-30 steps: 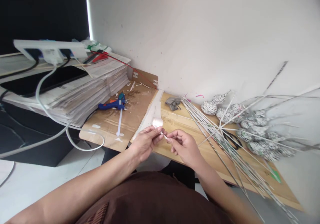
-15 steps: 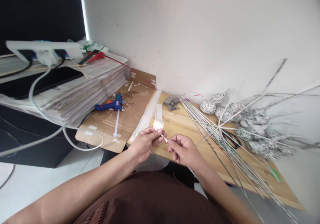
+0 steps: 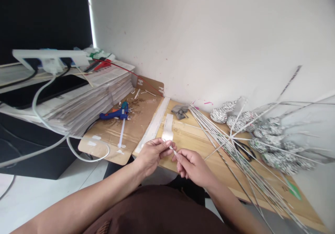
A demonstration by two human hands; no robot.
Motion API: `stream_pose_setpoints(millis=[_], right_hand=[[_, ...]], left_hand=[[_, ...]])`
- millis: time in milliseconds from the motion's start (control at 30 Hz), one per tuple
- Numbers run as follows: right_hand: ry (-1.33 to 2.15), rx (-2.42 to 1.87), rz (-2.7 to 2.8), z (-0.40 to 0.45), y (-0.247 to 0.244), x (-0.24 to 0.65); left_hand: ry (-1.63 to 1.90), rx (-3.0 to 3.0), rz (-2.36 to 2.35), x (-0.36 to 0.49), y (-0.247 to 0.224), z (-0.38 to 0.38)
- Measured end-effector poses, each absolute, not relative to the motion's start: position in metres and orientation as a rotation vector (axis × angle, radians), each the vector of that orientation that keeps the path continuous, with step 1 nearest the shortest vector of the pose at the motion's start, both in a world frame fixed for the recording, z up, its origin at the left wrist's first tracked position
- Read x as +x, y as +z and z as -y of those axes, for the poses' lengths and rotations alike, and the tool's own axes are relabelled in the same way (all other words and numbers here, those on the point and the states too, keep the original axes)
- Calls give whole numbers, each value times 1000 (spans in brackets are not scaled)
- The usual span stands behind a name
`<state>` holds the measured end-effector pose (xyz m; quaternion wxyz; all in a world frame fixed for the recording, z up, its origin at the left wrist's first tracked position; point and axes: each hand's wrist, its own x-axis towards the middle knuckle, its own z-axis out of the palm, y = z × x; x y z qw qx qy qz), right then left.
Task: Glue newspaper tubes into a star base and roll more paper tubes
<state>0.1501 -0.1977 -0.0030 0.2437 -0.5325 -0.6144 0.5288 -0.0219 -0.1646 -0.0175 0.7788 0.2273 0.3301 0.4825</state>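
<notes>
A white paper strip (image 3: 168,133) stands up from my fingers, its lower end twisted narrow. My left hand (image 3: 154,154) pinches it between thumb and fingers near the table's front edge. Close on the right, my right hand (image 3: 188,163) grips the thin twisted end with thumb and forefinger. Beyond my hands, a crumpled grey cloth (image 3: 180,111) lies on the wooden table (image 3: 187,134). Long thin paper sticks (image 3: 209,124) spread across the table to the right.
A blue glue gun (image 3: 114,114) rests on brown cardboard (image 3: 142,106) at left. Behind it rise stacked newspapers (image 3: 96,96) with a phone (image 3: 49,89) and a power strip (image 3: 51,55). Woven paper shapes (image 3: 220,115) and black scissors (image 3: 246,151) are at right.
The view has tilted slightly, so the whole scene sits a little lower. Both hands keep hold of the strip at nearly the same place.
</notes>
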Motion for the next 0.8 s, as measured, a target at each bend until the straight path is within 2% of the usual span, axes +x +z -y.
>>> stream_pose_setpoints(millis=[67,100,167,267,300,467,500,633,667,800], right_hand=[[1715,-1414,1574,196,-4,152],[1739,-1409,1571,196,-4,151],[1504,-1440,1697,198,-2,147],[939,-1459,1928,202,2,141],[905,-1461,1948,202,2,141],[1610,-1466,1714,199,-6,146],[1569,-1471,1736,199,-7,146],[878,-1490,2001,202,-3,144],[871,-1484,2011,203,-2,144],[1486,-1478,1826,203,-3,146]], left_hand=[[1043,477,-715,-22,-18,165],[1047,468,-717,-23,-19,165],[1052,458,-729,-22,-20,165],[1056,462,-742,-22,-21,165],[1060,457,-744,-23,-21,165],[1064,388,-755,-23,-18,166],[1063,381,-759,-22,-18,166],[1062,357,-768,-20,-20,165],[1062,355,-764,-20,-20,165],[1053,362,-745,-20,-24,165]])
